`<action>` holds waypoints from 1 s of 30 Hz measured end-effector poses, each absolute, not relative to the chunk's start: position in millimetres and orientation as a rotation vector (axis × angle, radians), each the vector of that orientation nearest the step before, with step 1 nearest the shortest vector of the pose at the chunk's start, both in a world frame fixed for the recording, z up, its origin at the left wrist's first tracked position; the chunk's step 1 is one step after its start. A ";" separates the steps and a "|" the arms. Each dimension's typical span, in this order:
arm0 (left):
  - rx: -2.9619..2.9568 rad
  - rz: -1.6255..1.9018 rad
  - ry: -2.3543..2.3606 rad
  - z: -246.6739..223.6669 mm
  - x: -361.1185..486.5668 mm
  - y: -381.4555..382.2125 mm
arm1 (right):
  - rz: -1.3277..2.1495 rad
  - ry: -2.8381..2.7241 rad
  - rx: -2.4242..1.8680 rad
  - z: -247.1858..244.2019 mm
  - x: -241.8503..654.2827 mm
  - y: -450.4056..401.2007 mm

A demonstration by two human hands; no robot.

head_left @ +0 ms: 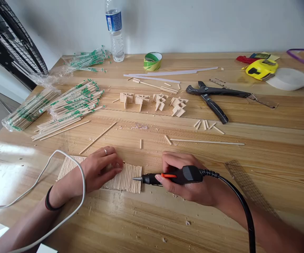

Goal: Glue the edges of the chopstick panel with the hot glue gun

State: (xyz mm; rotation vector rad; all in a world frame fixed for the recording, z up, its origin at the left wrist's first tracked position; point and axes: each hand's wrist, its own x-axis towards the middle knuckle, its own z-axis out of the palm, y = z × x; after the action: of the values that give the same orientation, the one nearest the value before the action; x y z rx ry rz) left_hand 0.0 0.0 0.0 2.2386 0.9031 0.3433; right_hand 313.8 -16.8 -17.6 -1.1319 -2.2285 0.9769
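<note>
Right hand (186, 182) aims a black pen-shaped tool with a grey metal tip (179, 174) at a flat panel of pale wooden sticks laid side by side (132, 177)

In the head view, the panel lies on the light wood-grain table (146, 225), its long axis running roughly left to right while its sticks run across that line. It is to the left of the right hand, and the left hand (103, 168) is nearer, since it rests right over the middle of the panel. The tool points leftward, about along the panel's length, with its tip over the right end (whether tip and wood touch cannot be told from this angle).

The right hand is closed around the tool's body, its thumb beside the orange lever. The left hand is half-curled, palm down; whether its fingertips pinch a stick is hidden. A white cable (82, 175) loops over the left wrist.

As for containers, clear plastic sleeves with green print (75, 103) lie at the left, with round wooden sticks inside them. Beside them, a larger clear plastic bag (17, 117) holds more such sticks in green-printed sleeves. Farther back is a heap of crumpled clear-and-green wrappers (88, 59); what it contains is unclear. A clear plastic bottle with a blue label (118, 45) stands upright near the wall, its liquid level impossible to read.
</note>
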 end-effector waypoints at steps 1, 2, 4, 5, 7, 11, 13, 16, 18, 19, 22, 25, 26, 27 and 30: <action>2.236 0.340 0.907 0.5 0.1 -0.2 | 0.973 -2.235 -1.134 -17.6 313.9 -16.8; 2.232 0.338 0.914 1.3 0.3 -0.5 | 0.969 -2.242 -1.138 -17.5 313.9 -16.7; 2.225 0.327 0.931 3.6 1.4 -0.9 | 0.960 -2.250 -1.144 -16.9 313.7 -16.3; 2.225 0.323 0.940 4.9 2.1 -1.0 | 0.954 -2.251 -1.143 -16.6 313.5 -16.1; 2.244 0.319 0.945 7.3 3.4 -1.0 | 0.953 -2.252 -1.136 -16.1 313.0 -15.7; 2.304 0.315 0.938 8.6 4.5 -0.3 | 0.960 -2.247 -1.137 -17.3 312.6 -15.8; 2.307 0.317 0.939 7.8 4.5 0.0 | 0.954 -2.236 -1.144 -18.6 313.0 -16.2; 2.294 0.319 0.940 6.7 4.4 -0.1 | 0.966 -2.234 -1.166 -19.0 313.6 -16.6; 2.277 0.315 0.949 6.8 4.5 -0.6 | 0.970 -2.243 -1.171 -17.6 313.6 -16.6; 2.269 0.318 0.953 7.0 4.5 -0.9 | 0.962 -2.241 -1.170 -16.4 313.3 -16.6; 2.251 0.331 0.971 7.3 4.4 -1.6 | 0.951 -2.220 -1.153 -12.5 312.4 -16.1; 2.247 0.329 0.976 6.1 3.2 -2.0 | 0.974 -2.220 -1.148 -10.3 312.4 -15.2; 2.242 0.326 0.974 5.2 2.5 -2.2 | 0.978 -2.221 -1.145 -10.2 312.6 -14.9; 2.234 0.326 0.971 4.1 1.7 -2.4 | 0.976 -2.219 -1.141 -10.3 313.0 -14.8; 2.204 0.332 0.978 0.4 -0.6 -3.4 | 0.982 -2.228 -1.123 -10.9 314.1 -14.9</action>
State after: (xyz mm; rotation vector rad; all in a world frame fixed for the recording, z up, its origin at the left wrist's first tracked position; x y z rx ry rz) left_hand -0.6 -3.4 0.4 2.2044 0.9781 0.3315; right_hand 314.1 -14.9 -10.9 -1.1233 -2.2281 0.9818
